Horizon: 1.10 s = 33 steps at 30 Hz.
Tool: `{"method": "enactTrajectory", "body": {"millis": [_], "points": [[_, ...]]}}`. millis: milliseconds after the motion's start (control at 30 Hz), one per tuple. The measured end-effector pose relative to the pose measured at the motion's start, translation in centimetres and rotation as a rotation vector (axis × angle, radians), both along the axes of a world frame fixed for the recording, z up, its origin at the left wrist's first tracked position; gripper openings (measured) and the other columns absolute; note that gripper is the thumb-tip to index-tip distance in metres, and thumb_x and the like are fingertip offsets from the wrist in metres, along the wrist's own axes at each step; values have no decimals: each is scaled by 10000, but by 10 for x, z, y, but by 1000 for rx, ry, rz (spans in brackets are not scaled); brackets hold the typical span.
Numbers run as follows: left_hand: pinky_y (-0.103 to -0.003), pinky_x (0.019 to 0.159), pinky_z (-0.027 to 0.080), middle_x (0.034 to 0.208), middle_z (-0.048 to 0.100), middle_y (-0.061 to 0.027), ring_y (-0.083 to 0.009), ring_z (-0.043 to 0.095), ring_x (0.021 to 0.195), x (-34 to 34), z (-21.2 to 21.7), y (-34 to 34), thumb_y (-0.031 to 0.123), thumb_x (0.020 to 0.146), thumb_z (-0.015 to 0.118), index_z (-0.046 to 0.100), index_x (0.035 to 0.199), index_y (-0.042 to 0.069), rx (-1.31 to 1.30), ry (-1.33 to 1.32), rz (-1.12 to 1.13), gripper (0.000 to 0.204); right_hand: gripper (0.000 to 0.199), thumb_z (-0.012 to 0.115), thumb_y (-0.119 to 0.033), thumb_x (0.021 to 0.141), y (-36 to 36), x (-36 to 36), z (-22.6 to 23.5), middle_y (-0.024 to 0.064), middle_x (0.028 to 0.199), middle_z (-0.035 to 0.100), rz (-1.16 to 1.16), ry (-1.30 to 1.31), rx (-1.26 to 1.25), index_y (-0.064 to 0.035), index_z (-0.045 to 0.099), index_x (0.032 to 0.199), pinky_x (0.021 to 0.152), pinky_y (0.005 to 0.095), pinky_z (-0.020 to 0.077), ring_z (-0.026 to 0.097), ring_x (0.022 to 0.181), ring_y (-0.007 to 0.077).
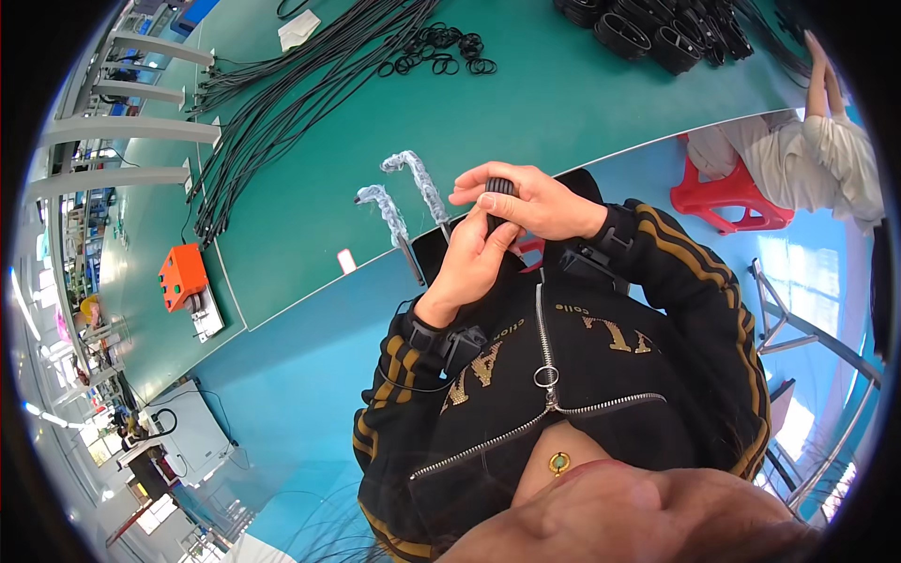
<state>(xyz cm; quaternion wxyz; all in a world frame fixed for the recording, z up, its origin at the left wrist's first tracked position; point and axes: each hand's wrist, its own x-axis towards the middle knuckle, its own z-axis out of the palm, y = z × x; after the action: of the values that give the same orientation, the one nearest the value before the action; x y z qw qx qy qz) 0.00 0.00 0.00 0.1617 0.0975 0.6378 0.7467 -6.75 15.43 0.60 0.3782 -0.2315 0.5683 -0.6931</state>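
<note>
A small coiled black cable [500,188] with ridged, stacked loops is held between my two hands, just in front of my chest near the table's edge. My left hand [472,260] is closed around its lower part, thumb up. From the right, my right hand [542,202] grips the upper part, its thumb across the coil and its fingers reaching over the far side. The palms hide much of the coil. Beyond my hands, a loose pile of black rings [441,52] lies on the green table [319,202].
Long black cables [272,103] stretch across the table's left side. Bundled coiled cables [657,33] lie at the far right. Two plastic-wrapped hooked bars [413,174] stand by the near edge. An orange device [183,277] sits left. Another person [798,155] is beside a red stool [723,202].
</note>
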Motion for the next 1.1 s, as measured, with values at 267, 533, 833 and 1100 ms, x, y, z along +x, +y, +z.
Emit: {"method": "enactTrajectory", "body": {"millis": [267,533,833,1100], "points": [[-253,682,447,886,562,-41,-110,538,764,-17,-3,-17,135,954,484,516,1009,-7,15,-4,79,155,397,557,-277,922,-13,-61,15,91,1188,585,28,339,101,-32,492,1227,860,308,468,546,1056,159],[-274,723,453,922,545,-57,-125,550,777,-19,6,-34,153,953,503,535,950,-7,44,55,221,163,129,643,-183,808,-55,-179,-21,94,959,588,-400,1664,892,-104,646,911,659,373,455,537,817,270],[-289,800,465,990,548,-70,-180,578,930,-43,-1,-56,131,956,494,538,968,-6,-4,318,386,144,142,682,-187,824,-35,-98,35,-73,700,542,-62,173,323,-52,667,869,533,206,322,383,598,17],[-358,802,517,1055,505,-53,-189,546,1012,-34,8,-37,156,968,479,549,959,11,413,-13,314,160,122,673,-157,825,-11,-54,16,-55,691,540,-22,-149,96,-56,660,891,479,192,271,391,569,25]]}}
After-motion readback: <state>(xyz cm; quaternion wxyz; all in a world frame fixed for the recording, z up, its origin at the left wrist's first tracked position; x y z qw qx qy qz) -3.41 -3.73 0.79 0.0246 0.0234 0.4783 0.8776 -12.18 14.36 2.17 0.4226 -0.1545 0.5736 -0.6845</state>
